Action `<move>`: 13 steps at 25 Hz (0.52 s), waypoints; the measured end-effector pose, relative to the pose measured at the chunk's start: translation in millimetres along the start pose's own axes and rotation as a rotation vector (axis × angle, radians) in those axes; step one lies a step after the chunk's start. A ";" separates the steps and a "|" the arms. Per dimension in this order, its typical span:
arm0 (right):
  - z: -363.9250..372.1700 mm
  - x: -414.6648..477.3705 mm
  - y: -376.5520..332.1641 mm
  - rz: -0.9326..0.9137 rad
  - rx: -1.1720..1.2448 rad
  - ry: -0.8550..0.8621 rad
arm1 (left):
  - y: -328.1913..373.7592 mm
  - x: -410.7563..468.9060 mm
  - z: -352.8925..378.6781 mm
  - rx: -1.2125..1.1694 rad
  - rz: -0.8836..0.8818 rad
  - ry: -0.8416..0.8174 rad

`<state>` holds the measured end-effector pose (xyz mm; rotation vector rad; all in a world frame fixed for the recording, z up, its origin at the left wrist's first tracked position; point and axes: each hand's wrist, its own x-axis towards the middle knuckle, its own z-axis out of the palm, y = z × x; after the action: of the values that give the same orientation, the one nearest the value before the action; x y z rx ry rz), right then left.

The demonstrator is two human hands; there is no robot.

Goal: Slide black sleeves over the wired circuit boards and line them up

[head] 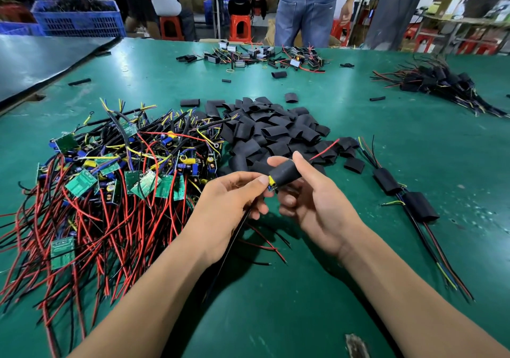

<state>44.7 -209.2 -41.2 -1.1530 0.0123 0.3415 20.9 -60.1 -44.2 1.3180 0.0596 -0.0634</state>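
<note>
**Sleeving a board, near full seating.** The right hand (pixel 311 200) pinches a black sleeve (pixel 287 174), thumb on the near side and forefinger over the far side, both curled round it. The left hand (pixel 229 200) has its fingertips closed on the exposed end of the circuit board (pixel 271 184), where a blue and yellow component shows. The board's black lead hangs below that hand.

The sleeve's long axis runs from the left-hand pinch up and away to the right. The board enters at the end nearest the left hand, and almost all of it is hidden inside. A red wire (pixel 325 149) shows past the far mouth, probably this board's own.

The coming move appears to be a short push along this axis, then setting down. Two sleeved boards (pixel 419 206) lie in line just right of the right hand, so that hand is the nearer to them.

The heap of bare wired boards (pixel 110 170) lies left of the left hand, and loose sleeves (pixel 270 131) are piled just beyond the grip on the green table (pixel 276 316).
</note>
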 end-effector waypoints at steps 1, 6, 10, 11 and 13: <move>0.5 -1.1 -0.3 0.002 0.033 -0.020 | 1.5 -0.1 -0.1 -0.050 -0.056 -0.024; 5.4 -2.4 3.1 -0.080 0.075 -0.028 | 5.2 1.1 2.0 -0.181 -0.282 -0.026; 7.4 -2.7 5.7 -0.112 0.023 -0.021 | 6.2 0.1 3.6 -0.258 -0.338 -0.005; 8.2 -2.9 6.5 -0.112 -0.007 -0.021 | 6.4 -0.3 3.4 -0.266 -0.337 -0.003; 8.5 -2.9 7.2 -0.119 -0.036 -0.021 | 7.1 -0.5 2.7 -0.285 -0.338 -0.013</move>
<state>38.6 -199.7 -43.6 -1.1806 -0.0807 0.2488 21.0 -61.0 -36.7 1.0121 0.2710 -0.3395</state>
